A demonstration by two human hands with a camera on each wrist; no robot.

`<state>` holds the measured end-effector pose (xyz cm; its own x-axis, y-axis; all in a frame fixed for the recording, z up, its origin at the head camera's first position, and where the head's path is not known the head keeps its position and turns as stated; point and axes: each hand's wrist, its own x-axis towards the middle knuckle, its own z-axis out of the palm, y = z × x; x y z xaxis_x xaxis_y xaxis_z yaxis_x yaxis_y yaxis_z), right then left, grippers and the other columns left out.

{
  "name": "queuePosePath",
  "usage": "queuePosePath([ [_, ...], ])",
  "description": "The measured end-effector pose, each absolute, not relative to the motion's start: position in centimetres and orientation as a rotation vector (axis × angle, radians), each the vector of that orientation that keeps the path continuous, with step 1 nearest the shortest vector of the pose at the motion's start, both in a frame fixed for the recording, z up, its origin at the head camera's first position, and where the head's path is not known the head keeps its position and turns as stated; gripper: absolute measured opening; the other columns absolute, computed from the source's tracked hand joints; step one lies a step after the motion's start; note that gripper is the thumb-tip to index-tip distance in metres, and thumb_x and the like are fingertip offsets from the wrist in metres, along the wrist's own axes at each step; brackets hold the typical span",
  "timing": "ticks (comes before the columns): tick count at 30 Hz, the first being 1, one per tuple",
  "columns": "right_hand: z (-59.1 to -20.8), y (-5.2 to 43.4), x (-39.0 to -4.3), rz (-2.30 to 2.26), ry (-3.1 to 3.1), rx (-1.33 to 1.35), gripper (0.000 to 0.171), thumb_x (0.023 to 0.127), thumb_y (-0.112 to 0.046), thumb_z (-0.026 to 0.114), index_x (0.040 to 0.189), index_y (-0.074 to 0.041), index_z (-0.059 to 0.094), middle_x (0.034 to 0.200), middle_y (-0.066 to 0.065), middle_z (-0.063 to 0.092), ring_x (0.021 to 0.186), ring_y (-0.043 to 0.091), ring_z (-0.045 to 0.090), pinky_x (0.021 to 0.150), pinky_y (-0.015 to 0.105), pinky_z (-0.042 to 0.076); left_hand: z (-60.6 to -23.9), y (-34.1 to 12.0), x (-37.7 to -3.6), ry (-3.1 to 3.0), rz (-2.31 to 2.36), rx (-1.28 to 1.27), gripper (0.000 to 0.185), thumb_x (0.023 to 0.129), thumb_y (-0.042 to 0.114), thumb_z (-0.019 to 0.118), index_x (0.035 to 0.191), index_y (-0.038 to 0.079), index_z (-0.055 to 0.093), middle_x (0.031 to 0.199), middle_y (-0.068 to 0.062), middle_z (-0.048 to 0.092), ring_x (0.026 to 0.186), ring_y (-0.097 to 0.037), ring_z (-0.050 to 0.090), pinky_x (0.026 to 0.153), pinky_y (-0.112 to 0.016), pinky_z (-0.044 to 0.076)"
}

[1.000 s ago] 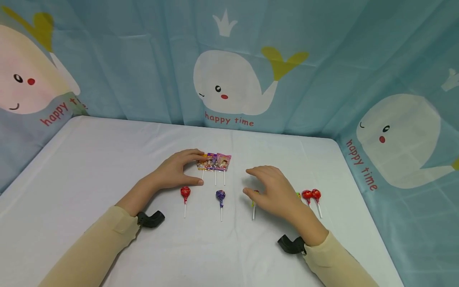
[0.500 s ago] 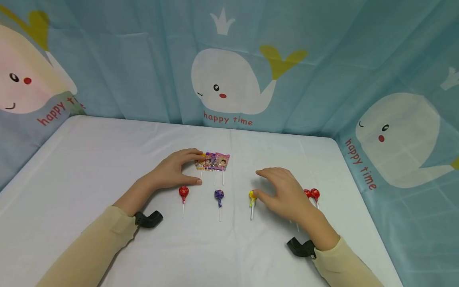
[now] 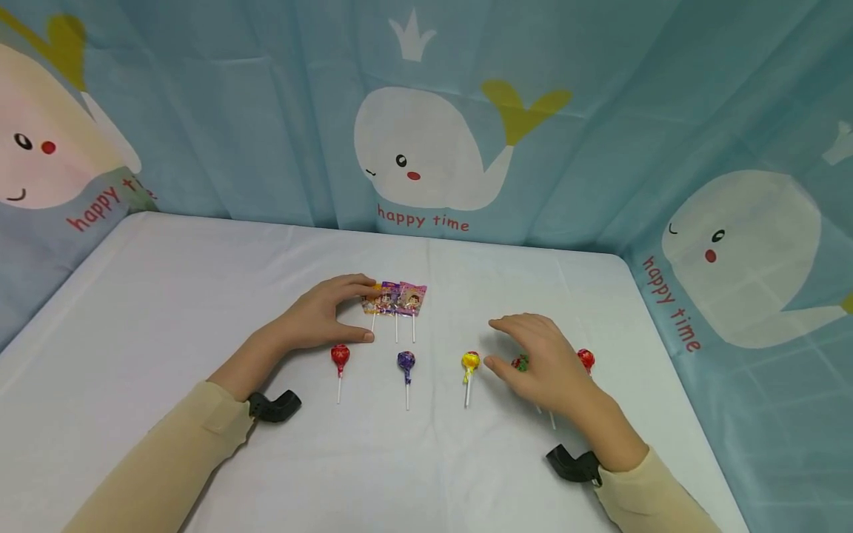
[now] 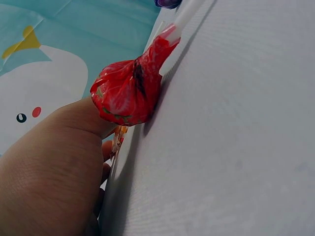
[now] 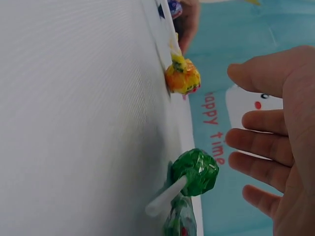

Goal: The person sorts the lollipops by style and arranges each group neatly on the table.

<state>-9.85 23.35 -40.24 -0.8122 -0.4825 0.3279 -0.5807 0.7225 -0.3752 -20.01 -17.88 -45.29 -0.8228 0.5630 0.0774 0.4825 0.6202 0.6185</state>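
Right hand [image 3: 550, 364], fingers spread, shifts toward 3 o'clock; round yellow plastic-wrapped lollipop [image 3: 470, 360] lies free. Left hand [image 3: 320, 314] spread, unmoved.

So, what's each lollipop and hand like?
Leftmost round red lollipop: wrapped, lying down
Round purple lollipop: wrapped, lying down
Round yellow lollipop: wrapped, lying down
Round green lollipop: wrapped
Rightmost round red lollipop: partly hidden
Flat shiny packet lollipops: wrapped, lying together
Left hand: fingers over their left end
Right hand: holding nothing
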Motion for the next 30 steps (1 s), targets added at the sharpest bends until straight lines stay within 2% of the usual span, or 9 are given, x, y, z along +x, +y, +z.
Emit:
queuePosePath([
  [12, -40.5, 25.1, -9.4, 0.714, -2.672, 0.909, 0.050, 0.090, -0.024, 0.088, 0.133, -0.004, 0.074, 0.130, 0.007, 0.076, 0.125, 0.030, 0.067, 0.114, 0.055, 0.044, -45.0, -18.0, -19.9, 2.715, 0.982, 0.877, 0.081, 0.085, 0.055, 0.092, 0.156, 0.028, 0.063, 0.166, 0.000, 0.049, 0.159, -0.031, 0.037, 0.129, -0.061, 0.028],
  [16, -40.7, 25.8, -9.1, 0.689, -2.688, 0.891, 0.051, 0.089, -0.026, 0.089, 0.133, -0.006, 0.074, 0.132, 0.003, 0.075, 0.128, 0.030, 0.065, 0.114, 0.055, 0.045, -44.9, -18.0, -19.8, 2.712, 0.990, 0.877, 0.081, 0.085, 0.055, 0.092, 0.156, 0.028, 0.063, 0.166, 0.000, 0.049, 0.159, -0.032, 0.036, 0.129, -0.062, 0.028],
  [30, -41.1, 27.8, -8.6, 0.684, -2.677, 0.915, 0.054, 0.087, -0.023, 0.090, 0.135, -0.005, 0.073, 0.135, 0.005, 0.073, 0.131, 0.034, 0.063, 0.113, 0.057, 0.045, -45.1, -17.9, -19.9, 2.716, 0.974, 0.867, 0.082, 0.084, 0.058, 0.091, 0.155, 0.028, 0.064, 0.166, 0.001, 0.049, 0.159, -0.032, 0.036, 0.129, -0.063, 0.028],
])
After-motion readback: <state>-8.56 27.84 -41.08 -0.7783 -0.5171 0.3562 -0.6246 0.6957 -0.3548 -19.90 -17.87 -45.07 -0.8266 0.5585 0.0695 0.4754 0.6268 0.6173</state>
